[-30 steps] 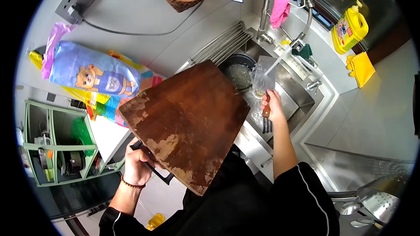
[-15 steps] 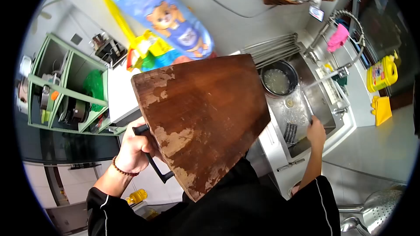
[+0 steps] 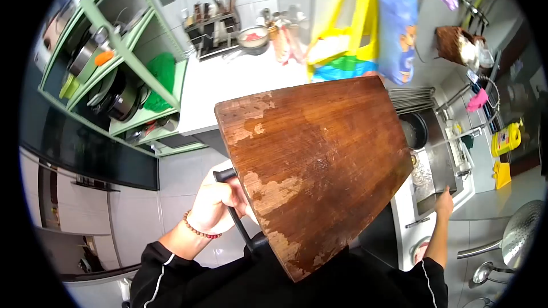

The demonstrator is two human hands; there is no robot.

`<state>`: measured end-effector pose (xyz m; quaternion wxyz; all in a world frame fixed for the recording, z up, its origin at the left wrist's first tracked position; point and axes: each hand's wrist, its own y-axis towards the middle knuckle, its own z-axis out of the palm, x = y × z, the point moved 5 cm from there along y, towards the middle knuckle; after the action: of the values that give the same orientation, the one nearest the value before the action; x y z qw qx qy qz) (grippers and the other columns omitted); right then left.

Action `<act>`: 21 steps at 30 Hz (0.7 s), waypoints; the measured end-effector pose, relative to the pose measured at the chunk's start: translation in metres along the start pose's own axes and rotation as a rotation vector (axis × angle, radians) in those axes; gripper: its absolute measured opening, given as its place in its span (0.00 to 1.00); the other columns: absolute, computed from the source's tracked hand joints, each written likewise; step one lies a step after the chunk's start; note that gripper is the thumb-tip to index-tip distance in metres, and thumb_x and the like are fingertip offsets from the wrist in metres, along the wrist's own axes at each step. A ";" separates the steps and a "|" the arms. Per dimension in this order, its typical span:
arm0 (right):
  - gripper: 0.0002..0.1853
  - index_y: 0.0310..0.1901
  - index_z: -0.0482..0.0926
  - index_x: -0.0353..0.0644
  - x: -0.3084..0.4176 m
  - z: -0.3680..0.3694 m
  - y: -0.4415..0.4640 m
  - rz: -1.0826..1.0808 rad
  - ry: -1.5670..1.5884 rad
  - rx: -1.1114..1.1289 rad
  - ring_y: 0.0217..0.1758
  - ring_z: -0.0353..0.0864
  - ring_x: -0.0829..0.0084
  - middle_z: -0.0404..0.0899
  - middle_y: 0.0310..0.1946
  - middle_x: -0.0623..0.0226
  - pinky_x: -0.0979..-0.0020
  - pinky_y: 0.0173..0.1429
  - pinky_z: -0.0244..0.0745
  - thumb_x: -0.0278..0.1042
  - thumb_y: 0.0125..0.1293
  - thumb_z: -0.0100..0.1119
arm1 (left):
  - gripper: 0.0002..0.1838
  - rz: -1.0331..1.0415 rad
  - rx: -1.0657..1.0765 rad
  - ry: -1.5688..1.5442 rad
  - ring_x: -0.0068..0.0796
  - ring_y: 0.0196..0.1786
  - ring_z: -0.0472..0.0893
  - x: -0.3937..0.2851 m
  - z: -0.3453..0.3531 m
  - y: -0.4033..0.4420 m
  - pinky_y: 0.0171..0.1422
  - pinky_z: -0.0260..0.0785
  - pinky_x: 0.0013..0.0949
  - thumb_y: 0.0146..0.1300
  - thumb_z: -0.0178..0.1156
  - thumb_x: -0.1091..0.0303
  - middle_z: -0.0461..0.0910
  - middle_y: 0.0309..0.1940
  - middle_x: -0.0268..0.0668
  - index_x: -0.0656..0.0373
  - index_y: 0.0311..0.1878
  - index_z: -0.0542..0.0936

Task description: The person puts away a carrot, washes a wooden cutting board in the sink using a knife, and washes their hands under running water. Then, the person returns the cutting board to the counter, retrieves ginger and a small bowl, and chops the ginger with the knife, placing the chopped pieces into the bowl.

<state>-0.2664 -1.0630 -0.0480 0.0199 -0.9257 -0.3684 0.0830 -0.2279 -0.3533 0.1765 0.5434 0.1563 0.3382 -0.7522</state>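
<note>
My left hand [image 3: 220,197] is closed around the black handle [image 3: 242,225] on the side of a large wooden cutting board [image 3: 319,165]. The board is held up in front of me, tilted, its brown surface worn pale in patches along the handle side. Over the sink [image 3: 423,208], my right hand [image 3: 444,201] is closed on what looks like a cleaver [image 3: 442,165], its broad grey blade pointing away from me. Beside the blade, a dark pot [image 3: 419,128] sits in the sink, partly hidden by the board.
On the white counter [image 3: 228,82] at the back stand a knife rack [image 3: 214,34] and a small bowl [image 3: 253,39]. Yellow and blue bags [image 3: 397,28] hang behind the board. Green shelves [image 3: 91,102] are at left, a metal drying rack [image 3: 412,100] by the sink. A skimmer [image 3: 522,231] hangs at right.
My view has turned left, bringing more of the counter and knife rack in. The board stays in my left hand. In my right hand, the blade now shows its broad side.
</note>
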 end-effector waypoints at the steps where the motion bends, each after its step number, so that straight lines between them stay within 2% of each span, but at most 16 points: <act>1: 0.26 0.71 0.68 0.46 0.004 -0.001 -0.015 -0.083 -0.098 0.058 0.58 0.83 0.46 0.83 0.55 0.47 0.50 0.61 0.79 0.29 0.71 0.52 | 0.39 0.036 0.018 -0.044 0.43 0.27 0.86 -0.015 -0.041 -0.020 0.36 0.88 0.54 0.42 0.49 0.85 0.81 0.27 0.44 0.73 0.66 0.67; 2: 0.27 0.72 0.67 0.47 0.002 0.004 -0.023 -0.036 -0.041 0.041 0.57 0.84 0.45 0.83 0.55 0.47 0.48 0.60 0.79 0.26 0.71 0.53 | 0.40 0.079 0.045 -0.084 0.43 0.27 0.86 -0.023 -0.065 -0.033 0.36 0.88 0.54 0.42 0.49 0.84 0.81 0.26 0.43 0.73 0.67 0.67; 3: 0.28 0.72 0.68 0.48 0.012 -0.006 -0.047 0.041 0.022 -0.014 0.57 0.84 0.45 0.83 0.55 0.47 0.48 0.60 0.79 0.26 0.70 0.53 | 0.36 0.132 0.015 -0.118 0.43 0.25 0.85 -0.036 -0.073 -0.048 0.34 0.87 0.53 0.41 0.50 0.83 0.80 0.23 0.42 0.71 0.62 0.70; 5: 0.28 0.73 0.67 0.50 0.035 -0.024 -0.094 0.154 0.086 -0.085 0.57 0.84 0.45 0.84 0.55 0.46 0.47 0.60 0.79 0.27 0.72 0.51 | 0.28 0.221 -0.147 0.007 0.39 0.23 0.83 -0.059 -0.104 -0.075 0.30 0.84 0.44 0.40 0.50 0.82 0.77 0.22 0.38 0.66 0.52 0.73; 8: 0.28 0.72 0.67 0.49 0.029 -0.009 -0.092 0.073 0.069 0.044 0.61 0.81 0.43 0.82 0.57 0.43 0.47 0.64 0.75 0.28 0.70 0.50 | 0.26 0.422 -0.334 -0.082 0.38 0.25 0.83 -0.099 -0.150 -0.111 0.35 0.84 0.39 0.40 0.48 0.82 0.81 0.27 0.37 0.66 0.49 0.74; 9: 0.28 0.72 0.66 0.48 0.037 -0.015 -0.103 0.057 0.048 0.097 0.61 0.81 0.43 0.81 0.58 0.42 0.47 0.64 0.75 0.27 0.69 0.50 | 0.25 0.418 -0.427 -0.087 0.41 0.29 0.85 -0.106 -0.139 -0.108 0.39 0.84 0.38 0.42 0.48 0.80 0.83 0.31 0.38 0.66 0.49 0.75; 10: 0.28 0.72 0.67 0.49 0.034 -0.008 -0.104 0.084 0.070 0.043 0.60 0.82 0.43 0.82 0.57 0.43 0.47 0.63 0.76 0.28 0.69 0.50 | 0.24 0.412 -0.518 -0.092 0.44 0.33 0.86 -0.113 -0.128 -0.106 0.44 0.85 0.38 0.45 0.48 0.79 0.85 0.35 0.39 0.66 0.49 0.75; 12: 0.29 0.72 0.68 0.50 0.037 0.013 -0.103 0.136 0.131 -0.069 0.59 0.83 0.43 0.82 0.56 0.45 0.46 0.60 0.78 0.29 0.69 0.49 | 0.28 0.434 -0.508 -0.133 0.48 0.41 0.87 -0.125 -0.127 -0.102 0.43 0.87 0.45 0.47 0.49 0.77 0.84 0.43 0.44 0.69 0.56 0.75; 13: 0.27 0.71 0.69 0.47 0.061 -0.011 -0.121 0.218 0.174 -0.022 0.62 0.81 0.44 0.81 0.58 0.43 0.47 0.64 0.75 0.28 0.69 0.50 | 0.27 0.413 -0.278 -0.068 0.49 0.44 0.87 -0.136 -0.150 -0.095 0.41 0.87 0.51 0.48 0.49 0.77 0.84 0.44 0.46 0.69 0.55 0.75; 15: 0.27 0.71 0.69 0.47 0.058 0.001 -0.110 0.159 0.181 -0.005 0.61 0.81 0.43 0.81 0.58 0.43 0.47 0.64 0.75 0.29 0.70 0.51 | 0.16 0.393 -0.418 -0.096 0.47 0.38 0.87 -0.141 -0.180 -0.084 0.34 0.85 0.64 0.49 0.50 0.76 0.82 0.35 0.43 0.64 0.43 0.77; 16: 0.27 0.71 0.69 0.47 0.061 0.005 -0.103 0.127 0.186 0.002 0.61 0.81 0.43 0.81 0.58 0.43 0.47 0.64 0.75 0.30 0.70 0.51 | 0.04 0.419 -0.517 -0.007 0.44 0.21 0.81 -0.145 -0.211 -0.071 0.27 0.83 0.57 0.49 0.52 0.73 0.75 0.21 0.33 0.57 0.30 0.75; 18: 0.25 0.70 0.70 0.46 0.077 -0.001 -0.105 0.101 0.140 0.034 0.62 0.80 0.42 0.81 0.59 0.43 0.47 0.64 0.75 0.33 0.72 0.47 | 0.03 0.419 -0.615 0.091 0.41 0.21 0.78 -0.153 -0.220 -0.035 0.27 0.82 0.57 0.49 0.52 0.72 0.73 0.23 0.34 0.56 0.29 0.74; 20: 0.25 0.71 0.69 0.46 0.078 0.016 -0.090 0.043 0.121 0.089 0.63 0.79 0.42 0.80 0.59 0.43 0.47 0.64 0.74 0.34 0.74 0.45 | 0.05 0.403 -0.568 0.113 0.40 0.20 0.77 -0.162 -0.238 0.001 0.29 0.83 0.59 0.50 0.51 0.75 0.73 0.25 0.36 0.56 0.31 0.73; 21: 0.24 0.70 0.69 0.44 0.093 -0.001 -0.099 0.061 0.053 0.157 0.63 0.79 0.41 0.80 0.59 0.41 0.46 0.65 0.73 0.34 0.75 0.41 | 0.04 0.386 -0.560 0.158 0.37 0.23 0.76 -0.165 -0.248 0.015 0.30 0.82 0.56 0.50 0.52 0.73 0.73 0.27 0.34 0.55 0.30 0.73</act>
<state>-0.2670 -0.9274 -0.0507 0.0996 -0.9339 -0.3320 0.0876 -0.1872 -0.0705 0.0915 0.6697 0.1202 0.5366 -0.4991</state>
